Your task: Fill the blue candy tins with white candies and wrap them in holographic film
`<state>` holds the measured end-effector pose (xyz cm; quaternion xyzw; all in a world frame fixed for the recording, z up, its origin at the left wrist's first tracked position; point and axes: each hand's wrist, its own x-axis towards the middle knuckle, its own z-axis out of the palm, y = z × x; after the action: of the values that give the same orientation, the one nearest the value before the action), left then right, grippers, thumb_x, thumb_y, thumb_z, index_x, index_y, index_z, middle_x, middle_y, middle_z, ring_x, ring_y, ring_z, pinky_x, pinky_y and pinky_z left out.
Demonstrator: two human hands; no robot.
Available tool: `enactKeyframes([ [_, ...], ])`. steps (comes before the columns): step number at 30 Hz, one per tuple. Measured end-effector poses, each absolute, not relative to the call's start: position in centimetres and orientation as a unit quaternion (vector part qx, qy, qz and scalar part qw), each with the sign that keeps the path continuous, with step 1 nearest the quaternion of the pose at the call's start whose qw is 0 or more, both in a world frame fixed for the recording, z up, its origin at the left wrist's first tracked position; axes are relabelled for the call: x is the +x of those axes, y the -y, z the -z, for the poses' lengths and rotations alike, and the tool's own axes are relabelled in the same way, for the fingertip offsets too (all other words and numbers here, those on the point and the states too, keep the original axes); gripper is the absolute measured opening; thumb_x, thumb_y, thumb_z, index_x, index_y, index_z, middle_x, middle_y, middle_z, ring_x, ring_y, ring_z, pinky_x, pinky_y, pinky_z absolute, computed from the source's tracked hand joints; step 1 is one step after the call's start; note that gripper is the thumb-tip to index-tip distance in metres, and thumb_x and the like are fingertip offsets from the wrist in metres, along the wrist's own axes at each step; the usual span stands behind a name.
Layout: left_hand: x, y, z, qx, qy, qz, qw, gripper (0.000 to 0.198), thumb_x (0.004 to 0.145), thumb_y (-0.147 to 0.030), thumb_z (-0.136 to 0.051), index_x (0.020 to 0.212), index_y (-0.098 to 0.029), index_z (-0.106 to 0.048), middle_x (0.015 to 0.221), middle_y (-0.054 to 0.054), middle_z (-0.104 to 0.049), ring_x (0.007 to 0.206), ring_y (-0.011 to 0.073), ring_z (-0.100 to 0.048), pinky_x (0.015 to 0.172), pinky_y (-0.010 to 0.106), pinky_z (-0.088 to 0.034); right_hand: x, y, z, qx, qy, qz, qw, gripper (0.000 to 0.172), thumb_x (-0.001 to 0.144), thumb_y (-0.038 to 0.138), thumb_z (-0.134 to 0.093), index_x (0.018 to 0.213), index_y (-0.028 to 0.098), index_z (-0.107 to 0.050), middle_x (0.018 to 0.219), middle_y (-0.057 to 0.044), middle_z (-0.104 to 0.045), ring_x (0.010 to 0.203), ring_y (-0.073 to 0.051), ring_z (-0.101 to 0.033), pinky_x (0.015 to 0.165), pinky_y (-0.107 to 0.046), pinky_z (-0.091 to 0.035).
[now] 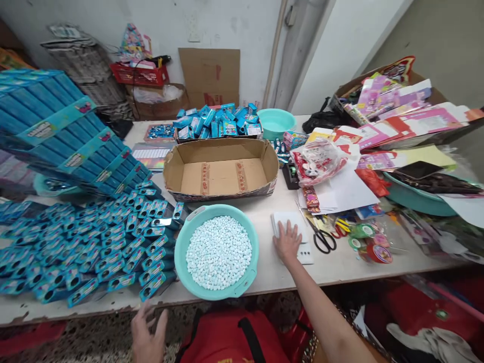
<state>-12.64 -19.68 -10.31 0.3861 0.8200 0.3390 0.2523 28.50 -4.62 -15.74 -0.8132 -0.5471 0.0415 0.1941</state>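
Note:
My right hand (287,243) lies with fingers spread on a flat white slab-like object (280,218), whose exact kind I cannot make out. A white piece with small dark dots (305,253) shows beside the wrist. Low at the table's front edge, my left hand (147,335) is held in the air, fingers apart and holding nothing. Between the hands stands a turquoise basin (182,275) filled with small pale round pieces (219,252). Many small blue boxes with round holes (113,247) stand in rows near my left hand. Black-handled scissors (324,240) rest right of my right hand.
An open cardboard box (221,196) stands behind the basin. Farther back are a pile of blue packets (219,122) and another turquoise basin (278,121). Stacked blue cartons (71,136) tower at left. A tape dispenser (291,176), papers (348,194) and packaging crowd the right.

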Motion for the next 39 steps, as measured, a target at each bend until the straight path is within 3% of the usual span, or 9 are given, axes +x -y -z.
enactKeyframes([
  [5, -7.6, 15.1, 10.5, 0.331, -0.787, -0.328, 0.405, 0.073, 0.074, -0.053, -0.053, 0.135, -0.015, -0.038, 0.127, 0.014, -0.053, 0.109, 0.0256, -0.057, 0.094, 0.039, -0.045, 26.2, 5.9, 13.5, -0.745, 0.468, -0.292, 0.375, 0.055, 0.077, 0.049, -0.053, 0.118, 0.012, -0.054, 0.117, -0.021, -0.058, 0.107, -0.033, -0.054, 0.089, -0.051, -0.042],
  [7, -7.2, 12.9, 11.0, 0.299, -0.802, -0.337, 0.393, 0.067, 0.076, -0.047, -0.052, 0.135, -0.016, -0.039, 0.127, 0.013, -0.056, 0.111, 0.0241, -0.056, 0.094, 0.035, -0.045, 23.6, 6.4, 12.8, -0.708, 0.466, -0.374, 0.377, 0.050, 0.079, 0.051, -0.049, 0.107, 0.012, -0.059, 0.088, -0.013, -0.067, 0.077, -0.025, -0.063, 0.070, -0.039, -0.050],
  [9, -7.6, 11.5, 11.3, 0.293, -0.825, -0.319, 0.363, 0.060, 0.075, -0.040, -0.053, 0.130, -0.016, -0.046, 0.124, 0.011, -0.059, 0.113, 0.0249, -0.055, 0.094, 0.035, -0.044, 21.5, 6.6, 12.5, -0.684, 0.475, -0.403, 0.380, 0.039, 0.076, 0.047, -0.053, 0.098, 0.015, -0.061, 0.079, -0.007, -0.068, 0.070, -0.021, -0.063, 0.065, -0.033, -0.051],
  [13, -8.1, 10.8, 11.2, 0.310, -0.832, -0.294, 0.355, 0.054, 0.071, -0.031, -0.057, 0.122, -0.015, -0.055, 0.113, 0.010, -0.066, 0.104, 0.0262, -0.059, 0.088, 0.035, -0.048, 20.7, 6.7, 11.8, -0.668, 0.477, -0.416, 0.392, 0.023, 0.068, 0.036, -0.054, 0.083, 0.018, -0.058, 0.074, -0.004, -0.067, 0.070, -0.021, -0.061, 0.065, -0.032, -0.049],
  [20, -1.8, 10.7, 11.6, 0.369, -0.766, -0.345, 0.397, 0.063, 0.067, -0.037, -0.054, 0.123, -0.010, -0.054, 0.114, 0.012, -0.065, 0.106, 0.0258, -0.060, 0.090, 0.033, -0.047, 27.3, 8.9, 11.0, -0.703, 0.432, -0.397, 0.402, 0.027, 0.063, 0.041, -0.051, 0.078, 0.019, -0.056, 0.074, -0.006, -0.068, 0.072, -0.025, -0.061, 0.068, -0.036, -0.049],
  [25, 2.9, 9.0, 11.4, 0.428, -0.735, -0.315, 0.420, 0.065, 0.069, -0.042, -0.049, 0.125, -0.009, -0.052, 0.119, 0.014, -0.062, 0.111, 0.0296, -0.056, 0.095, 0.038, -0.043, 32.4, 9.8, 11.2, -0.763, 0.397, -0.366, 0.354, 0.043, 0.061, 0.052, -0.053, 0.088, 0.019, -0.058, 0.084, -0.010, -0.068, 0.084, -0.031, -0.061, 0.076, -0.043, -0.048],
  [29, 2.9, 8.8, 10.9, 0.431, -0.742, -0.292, 0.422, 0.068, 0.073, -0.047, -0.048, 0.129, -0.008, -0.047, 0.121, 0.016, -0.060, 0.109, 0.0283, -0.057, 0.093, 0.037, -0.044, 32.0, 7.4, 7.5, -0.783, 0.384, -0.262, 0.413, 0.074, 0.057, 0.060, -0.061, 0.113, 0.013, -0.053, 0.119, -0.019, -0.054, 0.113, -0.038, -0.048, 0.093, -0.051, -0.039],
  [35, -3.0, 10.3, 10.4, 0.396, -0.742, -0.331, 0.429, 0.069, 0.073, -0.064, -0.045, 0.120, -0.015, -0.057, 0.093, 0.009, -0.067, 0.082, 0.0233, -0.065, 0.074, 0.032, -0.052, 19.8, -2.0, 0.5, -0.486, 0.179, -0.706, 0.484, 0.056, 0.064, 0.040, -0.076, 0.110, 0.017, -0.054, 0.115, -0.012, -0.057, 0.101, -0.026, -0.060, 0.084, -0.040, -0.051],
  [39, -7.1, 11.4, 10.7, 0.376, -0.751, -0.341, 0.422, 0.070, 0.066, -0.072, -0.048, 0.108, -0.018, -0.064, 0.089, 0.008, -0.068, 0.083, 0.0245, -0.065, 0.073, 0.031, -0.053, 11.6, -9.9, 1.1, -0.519, -0.058, -0.746, 0.414, 0.047, 0.072, 0.032, -0.072, 0.109, 0.013, -0.049, 0.109, -0.014, -0.057, 0.096, -0.025, -0.063, 0.070, -0.042, -0.057],
])
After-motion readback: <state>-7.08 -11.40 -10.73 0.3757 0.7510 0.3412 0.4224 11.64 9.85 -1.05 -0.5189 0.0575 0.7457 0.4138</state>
